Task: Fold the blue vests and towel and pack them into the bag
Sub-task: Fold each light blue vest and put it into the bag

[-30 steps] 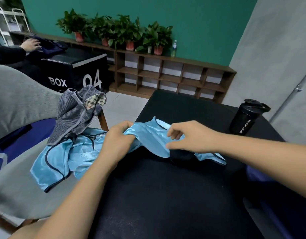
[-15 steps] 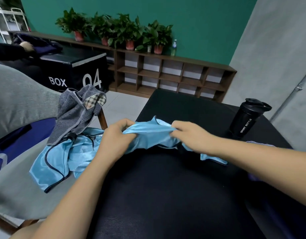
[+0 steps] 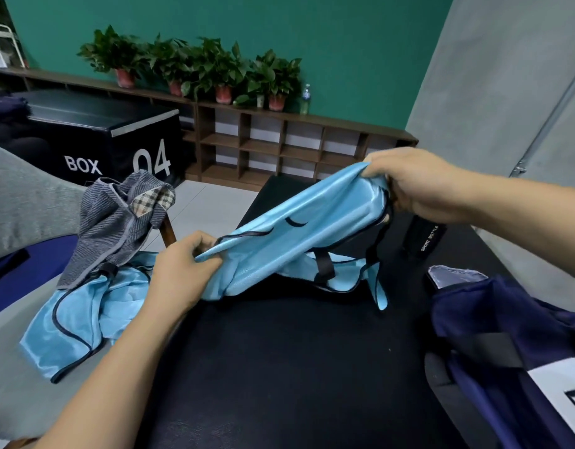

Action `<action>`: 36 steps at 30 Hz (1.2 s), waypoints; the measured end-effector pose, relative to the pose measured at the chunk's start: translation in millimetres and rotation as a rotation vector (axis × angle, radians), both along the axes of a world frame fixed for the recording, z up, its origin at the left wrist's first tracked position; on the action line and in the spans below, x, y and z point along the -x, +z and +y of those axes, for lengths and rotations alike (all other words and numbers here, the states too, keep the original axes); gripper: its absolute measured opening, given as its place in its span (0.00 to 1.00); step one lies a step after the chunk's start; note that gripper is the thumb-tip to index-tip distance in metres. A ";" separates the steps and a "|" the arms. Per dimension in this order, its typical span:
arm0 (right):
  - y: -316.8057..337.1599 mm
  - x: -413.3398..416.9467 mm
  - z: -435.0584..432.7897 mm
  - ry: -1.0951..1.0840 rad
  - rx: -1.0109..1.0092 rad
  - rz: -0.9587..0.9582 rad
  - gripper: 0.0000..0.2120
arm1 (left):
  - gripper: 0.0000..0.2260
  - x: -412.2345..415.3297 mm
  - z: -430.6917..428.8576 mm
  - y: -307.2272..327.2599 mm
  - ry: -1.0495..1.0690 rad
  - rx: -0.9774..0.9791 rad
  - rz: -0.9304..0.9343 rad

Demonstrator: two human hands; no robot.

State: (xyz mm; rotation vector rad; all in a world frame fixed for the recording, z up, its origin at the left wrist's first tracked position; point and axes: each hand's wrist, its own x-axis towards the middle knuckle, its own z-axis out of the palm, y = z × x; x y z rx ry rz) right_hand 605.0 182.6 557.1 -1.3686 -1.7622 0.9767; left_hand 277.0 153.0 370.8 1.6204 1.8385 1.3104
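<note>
A teal-walled room with plants, shelving and a gym box behind a black bench.

Along the teal wall (image 3: pixel 344 43) runs a low wooden shelf unit (image 3: pixel 263 147) of open cubbies. A row of potted plants (image 3: pixel 195 63) in reddish pots stands on top, with a small water bottle (image 3: pixel 306 98) just beside the last pot. Left of the shelving sits a black box (image 3: pixel 95 140) marked "BOX 04" in white. The floor (image 3: pixel 211 205) between is pale tile. A grey padded chair (image 3: pixel 17 351) stands at the bench's left. On the black bench (image 3: pixel 279 367), far right, is a black bottle (image 3: pixel 425 234) lettered "SPORT BOTTLE", its top hidden. A metal pipe (image 3: pixel 552 115) runs up the grey wall (image 3: pixel 490 76).
</note>
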 end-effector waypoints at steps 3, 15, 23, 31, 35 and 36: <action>20.8 -11.1 6.1 -0.056 -0.004 0.078 0.02 | 0.03 3.9 0.2 -1.4 0.008 -0.018 -0.024; -6.8 -76.0 53.0 -0.365 0.042 -0.253 0.02 | 0.02 -2.5 0.4 -8.4 -0.062 0.031 -0.171; -73.3 -40.8 18.0 -0.027 -0.053 -0.799 0.06 | 0.03 -5.1 2.9 -13.8 -0.116 0.088 -0.042; -148.1 -14.0 -26.1 0.359 -0.128 -1.015 0.20 | 0.17 2.1 5.8 -31.2 -0.316 0.260 0.309; -171.6 -18.4 -33.8 0.419 -0.163 -1.181 0.11 | 0.15 4.7 9.5 -38.2 -0.304 0.277 0.447; -174.7 -20.6 -33.3 0.412 -0.155 -1.182 0.09 | 0.12 4.2 9.7 -38.4 -0.292 0.256 0.459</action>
